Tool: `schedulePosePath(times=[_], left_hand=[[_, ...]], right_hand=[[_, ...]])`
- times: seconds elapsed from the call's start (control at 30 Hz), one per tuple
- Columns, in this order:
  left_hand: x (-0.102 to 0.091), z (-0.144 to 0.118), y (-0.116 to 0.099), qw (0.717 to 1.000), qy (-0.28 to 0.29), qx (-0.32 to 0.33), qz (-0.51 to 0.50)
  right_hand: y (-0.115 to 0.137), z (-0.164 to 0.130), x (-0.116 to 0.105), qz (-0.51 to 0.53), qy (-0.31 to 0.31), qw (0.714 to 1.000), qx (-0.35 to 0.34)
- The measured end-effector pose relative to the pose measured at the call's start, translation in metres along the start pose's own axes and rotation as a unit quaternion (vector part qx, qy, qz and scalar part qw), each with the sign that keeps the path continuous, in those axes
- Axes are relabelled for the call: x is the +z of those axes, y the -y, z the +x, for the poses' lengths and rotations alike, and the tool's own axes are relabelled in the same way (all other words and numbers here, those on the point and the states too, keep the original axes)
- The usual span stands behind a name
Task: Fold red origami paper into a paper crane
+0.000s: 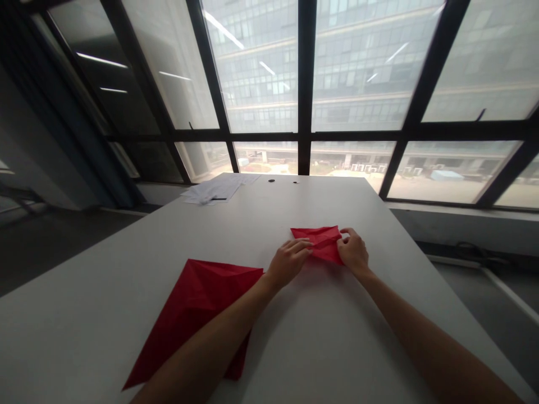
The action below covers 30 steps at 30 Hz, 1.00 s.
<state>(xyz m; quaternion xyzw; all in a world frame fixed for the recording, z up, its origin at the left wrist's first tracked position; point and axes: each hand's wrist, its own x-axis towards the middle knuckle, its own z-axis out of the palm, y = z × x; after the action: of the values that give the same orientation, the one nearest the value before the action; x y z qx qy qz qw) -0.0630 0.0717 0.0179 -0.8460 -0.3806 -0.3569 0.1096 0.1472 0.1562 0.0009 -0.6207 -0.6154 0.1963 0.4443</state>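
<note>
A small piece of red folded paper (pixel 322 238) with creases across it is between my two hands over the white table. My left hand (pixel 290 261) holds its near left edge, the fingers laid over the top and the thumb hidden. At the right edge, my right hand (pixel 353 249) pinches the paper between curled fingers and thumb. A larger red sheet (pixel 189 292), creased and pointed at its corners, lies on the table to the left. My left forearm passes over this sheet and hides part of it.
The white table (pixel 261 224) reaches toward tall dark-framed windows (pixel 303 84). White papers (pixel 217 188) with a small dark object (pixel 219 198) lie at its far left. A round dark hole (pixel 272 180) is near the far edge. Cables (pixel 480 252) lie beyond the right edge.
</note>
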Motion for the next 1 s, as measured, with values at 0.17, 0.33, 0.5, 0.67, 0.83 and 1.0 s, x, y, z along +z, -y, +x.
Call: schedulePosePath(times=[0.17, 0.33, 0.5, 0.67, 0.83, 1.0], left_hand=[[-0.003, -0.002, -0.002, 0.995, 0.069, -0.01, -0.071], [0.007, -0.012, 0.012, 0.974, 0.077, -0.132, -0.164], [0.013, -0.017, 0.027, 0.977, 0.094, -0.188, -0.025], [0.015, -0.023, 0.024, 0.951, 0.223, -0.212, 0.013], [0.015, -0.022, 0.027, 0.918, 0.077, -0.287, -0.262], [0.0, -0.021, 0.055, 0.746, -0.112, -0.379, -0.535]], right_hand=[[-0.008, 0.003, 0.002, 0.004, 0.001, 1.0, 0.001], [-0.023, 0.009, 0.004, -0.009, 0.002, 1.0, -0.012], [-0.03, 0.012, 0.005, -0.017, 0.019, 0.999, -0.037], [-0.024, 0.012, -0.005, -0.036, 0.016, 0.998, -0.048], [-0.003, 0.014, -0.037, -0.097, -0.041, 0.978, -0.179], [0.028, 0.001, -0.081, -0.093, -0.089, 0.862, -0.49]])
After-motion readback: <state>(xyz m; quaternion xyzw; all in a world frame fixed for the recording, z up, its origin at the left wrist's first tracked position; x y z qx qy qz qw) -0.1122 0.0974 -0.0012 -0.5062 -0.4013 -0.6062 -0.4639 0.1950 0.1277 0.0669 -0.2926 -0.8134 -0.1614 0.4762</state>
